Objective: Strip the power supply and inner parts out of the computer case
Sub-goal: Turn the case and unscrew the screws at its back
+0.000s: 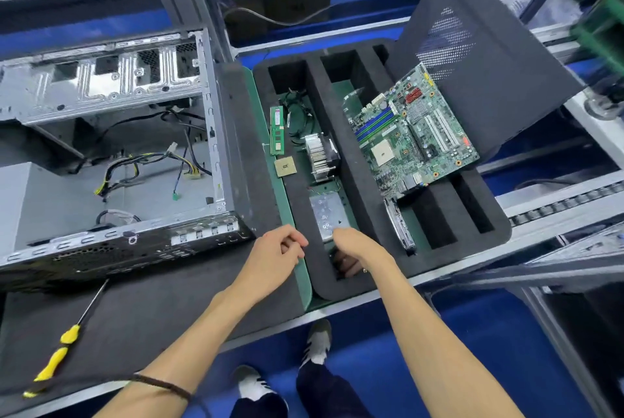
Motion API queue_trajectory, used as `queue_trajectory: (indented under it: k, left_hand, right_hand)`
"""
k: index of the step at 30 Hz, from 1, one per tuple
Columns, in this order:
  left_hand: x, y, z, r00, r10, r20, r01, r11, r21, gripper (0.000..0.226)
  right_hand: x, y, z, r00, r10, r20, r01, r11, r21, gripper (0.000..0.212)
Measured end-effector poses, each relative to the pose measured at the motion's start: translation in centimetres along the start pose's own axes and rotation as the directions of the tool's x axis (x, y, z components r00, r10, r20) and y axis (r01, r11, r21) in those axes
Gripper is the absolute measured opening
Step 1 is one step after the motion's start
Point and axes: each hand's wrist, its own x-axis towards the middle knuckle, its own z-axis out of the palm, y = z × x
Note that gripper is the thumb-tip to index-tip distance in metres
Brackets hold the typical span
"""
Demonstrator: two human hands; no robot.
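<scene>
Two hands, both at the near end of a black foam tray (pixel 314 154). Right hand (pixel 354 249): reaches down into the tray's leftmost slot, fingers curled over something dark at the slot's near end; what it is and whether it is gripped cannot be told. Left hand (pixel 277 249): hovers at 9 o'clock of the right one, over the tray's left edge, fingers loosely curled, holding nothing.

Same slot, toward 12 o'clock from the right hand: one silver drive (pixel 329 215), just beyond the fingers; one finned heatsink with fan (pixel 320 154); one square processor chip (pixel 285 168) on the foam rim; one green memory stick (pixel 277 130); one tangle of thin black cables (pixel 297 110).

At 1 o'clock: one green motherboard (pixel 412 130) lying tilted across the tray's other slots; one dark perforated side panel (pixel 472 46) leaning behind it; one metal part (pixel 400 225) standing on edge in the second slot.

At 9 to 10 o'clock: one computer case (pixel 111 147), open side up, on the bench (pixel 152 309); a grey box sits in its left part and one bundle of yellow-and-black wires (pixel 141 168) lies loose inside.

At 8 o'clock: one yellow-handled screwdriver (pixel 64 350) on the dark bench mat.

Surroundings: grey metal racking above, blue floor below, two shoes visible under the bench edge
</scene>
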Motion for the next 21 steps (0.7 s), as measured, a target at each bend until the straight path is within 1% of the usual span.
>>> queue_trajectory:
  k: [3,4,6,7,8,9,11,13,14,16,18,21]
  left_hand:
    - [-0.1,0.0,0.1,1.0,0.001,0.006,-0.001,1.0,0.001,0.029]
    - [-0.2,0.0,0.0,1.0,0.003,0.009,-0.003,1.0,0.002,0.03]
    - [-0.5,-0.1,-0.3,1.0,0.005,0.021,-0.005,1.0,0.007,0.032]
    - [-0.8,-0.1,-0.5,1.0,0.004,0.03,-0.004,1.0,0.004,0.032]
    - [-1.0,-0.1,-0.9,0.999,0.004,0.039,-0.004,1.0,-0.002,0.032]
    - [-1.3,-0.1,-1.3,0.999,0.005,0.043,-0.005,1.0,-0.008,0.032]
    - [-2.1,-0.4,-2.3,0.999,0.012,0.033,-0.012,1.0,-0.013,0.032]
    - [-2.9,-1.0,-3.3,1.0,0.02,0.013,-0.02,1.0,-0.021,0.034]
    - [-3.4,-1.4,-3.9,1.0,0.024,0.006,-0.024,1.0,-0.019,0.036]
    - [-4.5,-2.5,-5.4,1.0,0.031,-0.006,-0.031,1.0,-0.003,0.04]
    - [-6.0,-3.9,-7.3,0.999,0.037,-0.029,-0.037,0.999,-0.001,0.042]
    - [-8.6,-6.9,-10.7,0.994,0.041,-0.098,-0.038,0.999,0.032,0.041]
  right_hand:
    - [0.0,0.2,-0.2,0.999,-0.041,-0.014,0.04,0.999,-0.026,0.057]
    - [0.0,0.3,-0.2,0.997,-0.055,-0.046,0.054,0.998,-0.032,0.057]
    - [-0.3,0.4,-0.1,0.976,-0.12,-0.182,0.115,0.993,-0.038,0.054]
    - [-0.5,0.6,-0.1,0.944,-0.187,-0.272,0.178,0.982,-0.057,0.048]
    - [-0.8,0.6,-0.1,0.891,-0.27,-0.366,0.25,0.963,-0.102,0.043]
    - [-1.3,0.6,0.0,0.821,-0.354,-0.448,0.326,0.935,-0.141,0.042]
    - [-2.8,-0.1,0.7,0.701,-0.478,-0.529,0.481,0.865,-0.144,0.046]
    - [-4.8,-1.4,2.2,0.617,-0.563,-0.55,0.62,0.778,-0.102,0.052]
    - [-5.8,-2.1,3.3,0.599,-0.588,-0.545,0.664,0.744,-0.074,0.054]
    - [-7.5,-3.4,5.9,0.586,-0.625,-0.516,0.718,0.696,-0.028,0.055]
    - [-8.9,-4.5,9.2,0.556,-0.676,-0.484,0.76,0.649,-0.034,0.056]
    - [-10.1,-5.4,14.8,0.516,-0.741,-0.429,0.8,0.596,-0.067,0.056]
